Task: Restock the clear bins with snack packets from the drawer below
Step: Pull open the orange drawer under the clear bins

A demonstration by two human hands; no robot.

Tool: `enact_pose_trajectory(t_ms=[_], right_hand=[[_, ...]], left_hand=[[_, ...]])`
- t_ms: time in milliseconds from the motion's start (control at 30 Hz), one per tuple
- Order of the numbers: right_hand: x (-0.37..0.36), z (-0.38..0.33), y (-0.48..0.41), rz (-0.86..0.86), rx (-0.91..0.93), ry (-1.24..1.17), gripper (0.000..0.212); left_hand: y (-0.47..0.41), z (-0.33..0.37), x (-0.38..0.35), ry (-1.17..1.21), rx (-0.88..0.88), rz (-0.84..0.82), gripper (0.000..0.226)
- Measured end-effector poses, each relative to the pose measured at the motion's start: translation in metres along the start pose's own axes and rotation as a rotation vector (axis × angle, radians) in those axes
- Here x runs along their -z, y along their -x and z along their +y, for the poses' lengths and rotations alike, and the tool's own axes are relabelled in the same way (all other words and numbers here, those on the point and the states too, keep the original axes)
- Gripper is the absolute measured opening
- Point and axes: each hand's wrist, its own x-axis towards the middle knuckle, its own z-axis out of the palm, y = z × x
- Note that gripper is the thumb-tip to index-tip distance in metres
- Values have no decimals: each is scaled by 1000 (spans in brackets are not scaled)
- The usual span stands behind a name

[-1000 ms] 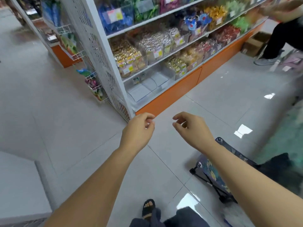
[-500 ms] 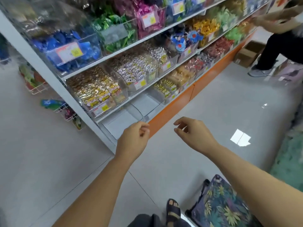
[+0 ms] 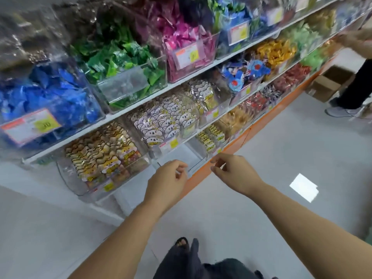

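Both hands out front, nothing held: left hand loosely curled, right hand fingers half bent. They hover just before an empty clear bin on the bottom shelf; orange drawer front below looks shut, though blurred.

Both bare forearms reach forward. The left hand is loosely curled, empty. The right hand is half open, fingers bent, holding nothing.
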Motion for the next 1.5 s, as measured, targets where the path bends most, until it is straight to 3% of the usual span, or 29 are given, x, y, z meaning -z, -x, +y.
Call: enact_pose_trajectory(t_ms=[167,567,733,867,967,1100,1167,1367,1500], right_hand=[[9,22,-56,-76,25,30,20],[-2,105,-172,-479,254,339,23],[-57,147,-182,-587,166,282,21],[-144,195,-203,-598,99,241,20],[-225,235,-229,-535,-9,74,15],[-316,270,-254,-472,-242,-422,14],[-346,280,-263,-416,-247,-513,10],[-384,291,-277,-285,-309,-861,3],[-395,296,-282,-287,-353,-1102,12]], left_hand=[[-48,0,-5,-17,77,11,20],[-74,-16,-95,199,522,381,15],[-62,-52,-155,224,639,370,13],[-69,-124,-222,256,686,356,15],[-83,-188,-274,323,745,386,14],[-113,-257,-329,540,813,521,14],[-127,-281,-348,701,801,548,17],[-162,-311,-373,1384,793,697,27],[-172,-326,-375,1598,680,735,14]])
